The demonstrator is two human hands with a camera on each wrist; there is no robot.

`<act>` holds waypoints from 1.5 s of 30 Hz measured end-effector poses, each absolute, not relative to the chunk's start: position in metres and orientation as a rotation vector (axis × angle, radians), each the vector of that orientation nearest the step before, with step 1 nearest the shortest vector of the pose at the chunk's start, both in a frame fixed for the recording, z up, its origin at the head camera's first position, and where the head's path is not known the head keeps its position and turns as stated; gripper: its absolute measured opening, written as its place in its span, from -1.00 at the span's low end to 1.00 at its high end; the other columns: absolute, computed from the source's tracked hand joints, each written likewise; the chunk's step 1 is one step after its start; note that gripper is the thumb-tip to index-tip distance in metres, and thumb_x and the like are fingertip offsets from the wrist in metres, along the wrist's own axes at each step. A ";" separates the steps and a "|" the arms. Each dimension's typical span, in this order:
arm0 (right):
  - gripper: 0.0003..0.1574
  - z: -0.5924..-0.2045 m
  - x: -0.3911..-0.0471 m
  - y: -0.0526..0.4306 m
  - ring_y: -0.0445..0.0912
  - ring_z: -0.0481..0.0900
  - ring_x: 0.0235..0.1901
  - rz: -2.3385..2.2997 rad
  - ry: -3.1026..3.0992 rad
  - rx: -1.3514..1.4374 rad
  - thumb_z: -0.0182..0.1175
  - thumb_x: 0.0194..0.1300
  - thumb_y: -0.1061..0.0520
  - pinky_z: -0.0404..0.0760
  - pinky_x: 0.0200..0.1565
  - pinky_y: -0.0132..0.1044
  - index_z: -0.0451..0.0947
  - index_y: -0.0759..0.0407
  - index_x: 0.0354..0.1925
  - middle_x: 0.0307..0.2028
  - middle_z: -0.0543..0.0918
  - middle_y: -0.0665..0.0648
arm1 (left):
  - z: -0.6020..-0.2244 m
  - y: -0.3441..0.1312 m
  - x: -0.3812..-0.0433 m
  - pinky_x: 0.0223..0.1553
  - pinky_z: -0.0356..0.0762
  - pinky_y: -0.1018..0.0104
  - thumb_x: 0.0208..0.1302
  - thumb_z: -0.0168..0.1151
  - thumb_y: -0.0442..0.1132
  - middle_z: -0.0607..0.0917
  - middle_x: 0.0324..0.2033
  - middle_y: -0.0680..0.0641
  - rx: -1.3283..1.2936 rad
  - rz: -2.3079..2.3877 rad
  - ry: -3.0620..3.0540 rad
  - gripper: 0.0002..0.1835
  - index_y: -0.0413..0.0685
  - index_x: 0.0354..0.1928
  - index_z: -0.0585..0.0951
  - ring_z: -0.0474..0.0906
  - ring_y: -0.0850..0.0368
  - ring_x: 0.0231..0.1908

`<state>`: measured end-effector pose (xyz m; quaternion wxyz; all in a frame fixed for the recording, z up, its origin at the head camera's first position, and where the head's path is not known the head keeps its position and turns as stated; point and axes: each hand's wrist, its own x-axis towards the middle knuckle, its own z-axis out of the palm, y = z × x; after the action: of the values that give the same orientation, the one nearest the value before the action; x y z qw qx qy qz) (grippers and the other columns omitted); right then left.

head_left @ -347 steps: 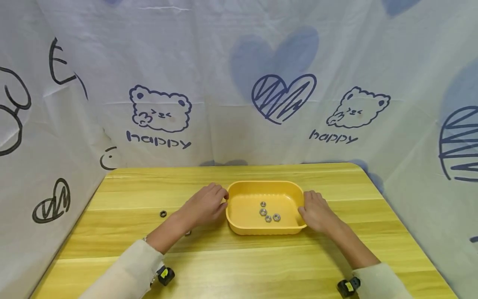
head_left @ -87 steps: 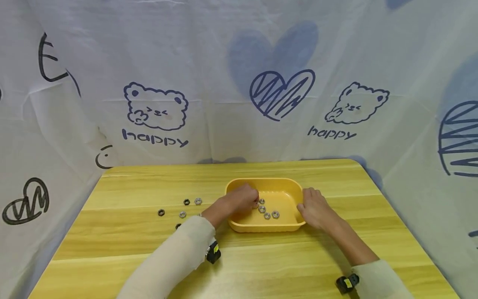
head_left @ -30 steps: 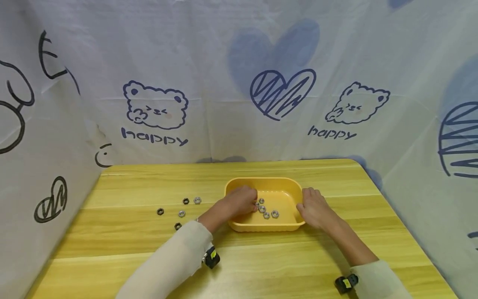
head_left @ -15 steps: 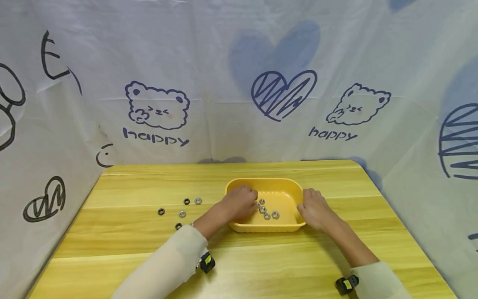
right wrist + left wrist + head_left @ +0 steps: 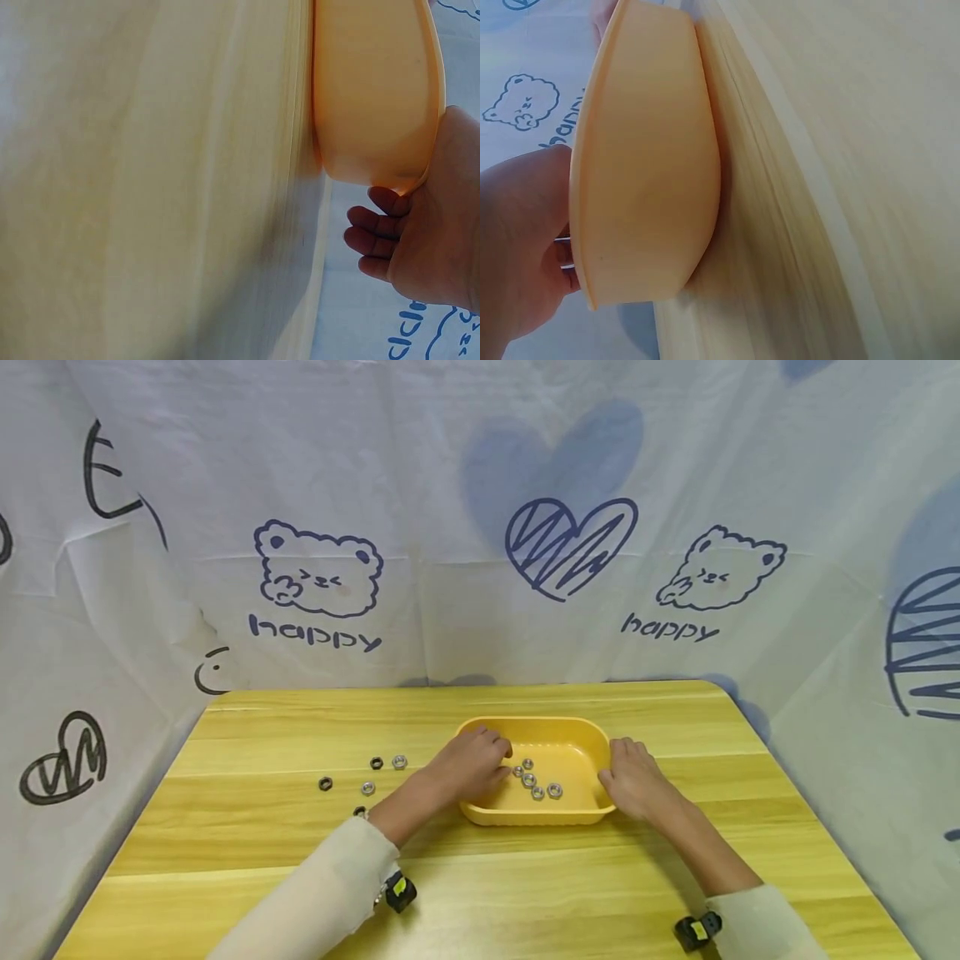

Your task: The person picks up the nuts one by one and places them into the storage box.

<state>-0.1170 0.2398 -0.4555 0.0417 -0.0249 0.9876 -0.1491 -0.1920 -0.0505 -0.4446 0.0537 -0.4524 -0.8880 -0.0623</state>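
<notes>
Most of my left hand [image 5: 474, 762] is over the left end of a yellow plastic basin [image 5: 536, 817], its thumb and fingertips apart with nothing between them. Just right of those fingertips lies a silver hex nut [image 5: 518, 771], among several silver nuts on the basin floor. In the left wrist view the basin's wall [image 5: 649, 150] hides most of the left fingers. My right hand [image 5: 636, 781] holds the basin's right end, thumb over the rim. From the right wrist, the fingers [image 5: 375, 221] show curled outside the basin wall [image 5: 375, 90].
Left of the basin, black nuts [image 5: 325, 783] and silver nuts [image 5: 400, 762] lie spread on the wood-grain table [image 5: 525, 893]. The left forearm partly covers one black nut [image 5: 360, 811]. Printed white cloth [image 5: 450, 610] hangs behind the table and along its sides.
Earlier the left hand was at the basin's left rim, then reached inside with fingers down at a nut. It has let go and drawn slightly left; that nut now lies beside the others.
</notes>
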 end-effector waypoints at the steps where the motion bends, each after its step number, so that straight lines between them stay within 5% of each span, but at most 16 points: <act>1: -0.41 -0.456 -0.117 0.240 0.23 0.39 0.03 -0.459 3.024 -0.075 -0.10 0.51 0.09 0.43 0.08 0.18 0.27 0.57 0.24 0.04 0.47 0.41 | -0.444 -0.052 -0.192 0.15 0.57 0.17 0.48 0.27 -0.05 0.77 -0.05 -0.04 -1.380 -0.183 -2.685 -0.74 -0.01 0.04 0.72 0.66 0.01 -0.01; 11: -0.38 -0.455 -0.117 0.241 0.27 0.38 0.11 -0.462 3.010 -0.072 -0.11 0.53 0.08 0.41 0.16 0.22 0.23 0.57 0.29 0.11 0.45 0.45 | -0.439 -0.063 -0.191 0.14 0.60 0.09 0.45 0.30 -0.07 0.76 -0.04 -0.04 -1.343 -0.193 -2.653 -0.76 0.00 0.01 0.72 0.62 -0.02 0.03; 19: -0.43 -0.455 -0.116 0.239 0.24 0.39 0.04 -0.468 3.023 -0.084 -0.09 0.51 0.10 0.43 0.08 0.15 0.28 0.56 0.23 -0.01 0.46 0.38 | -0.439 -0.076 -0.190 0.10 0.59 0.07 0.47 0.29 -0.07 0.74 -0.01 -0.04 -1.318 -0.224 -2.655 -0.76 0.01 0.03 0.71 0.57 -0.02 0.05; 45: -0.33 -0.454 -0.117 0.239 0.34 0.34 0.18 -0.485 2.991 -0.096 -0.17 0.56 0.07 0.37 0.22 0.28 0.17 0.62 0.33 0.20 0.39 0.53 | -0.433 -0.115 -0.198 0.03 0.63 0.12 0.38 0.38 -0.17 0.74 -0.07 -0.10 -1.261 -0.306 -2.565 -0.79 -0.08 -0.03 0.73 0.60 -0.03 -0.05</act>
<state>-0.1167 0.2394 -0.4535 0.0548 -0.0316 0.9852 -0.1596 -0.1981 -0.1150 -0.4332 0.1332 -0.4348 -0.8843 -0.1057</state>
